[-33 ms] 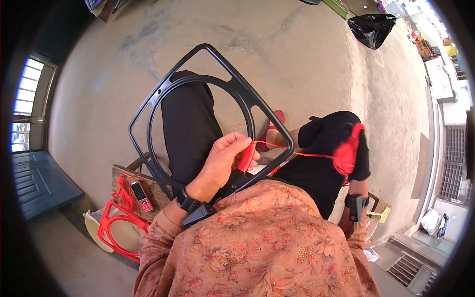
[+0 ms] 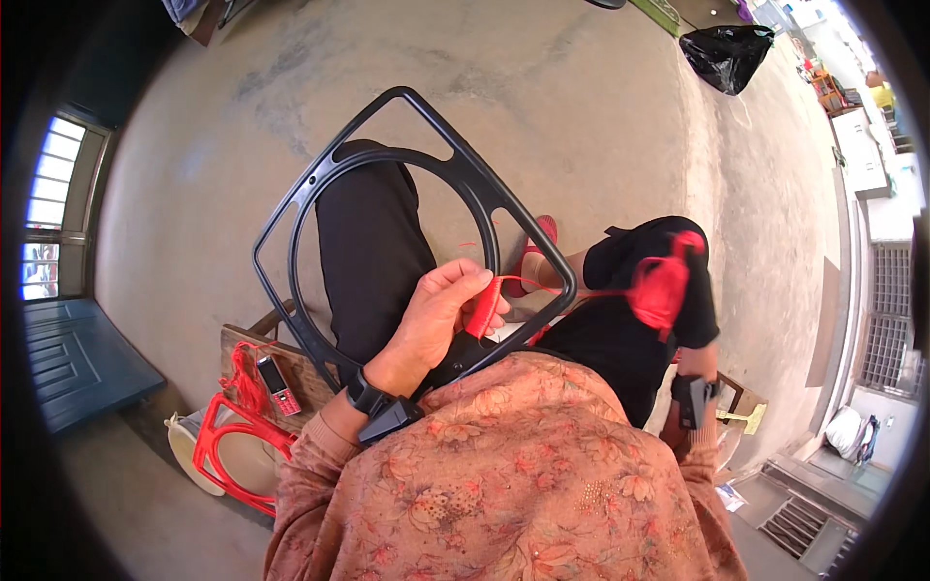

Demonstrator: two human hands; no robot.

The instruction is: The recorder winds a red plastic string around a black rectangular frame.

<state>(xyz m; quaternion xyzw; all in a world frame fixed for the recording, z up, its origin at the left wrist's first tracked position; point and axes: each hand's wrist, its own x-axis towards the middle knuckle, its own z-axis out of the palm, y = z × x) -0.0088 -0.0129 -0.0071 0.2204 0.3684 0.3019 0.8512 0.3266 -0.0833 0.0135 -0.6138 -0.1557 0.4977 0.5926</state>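
Observation:
A black frame (image 2: 472,184), squarish outside with a round ring inside, leans across my lap over my left thigh. My left hand (image 2: 436,315) is closed on the inner ring, thumb and fingertips pinching at a stretch wrapped tightly in red cord (image 2: 482,308). From this wrapping a strand runs right, across the frame's outer bar. It leads to a loose bundle of red cord (image 2: 659,295) at my right hand (image 2: 696,321), above my right knee. That hand looks covered in dark cloth like a glove and is smeared by motion; its fingers cannot be made out clearly.
On a wooden bench (image 2: 315,378) to my left lie a red-and-black phone (image 2: 279,385) and loose red cord (image 2: 247,380). A red frame (image 2: 228,445) rests by a pale round container (image 2: 181,441). A black plastic bag (image 2: 727,58) sits on the floor, far right.
My right hand and the red cord bundle have shifted a little left, toward the frame, and the strand has slackened. My left hand and the black frame stay put.

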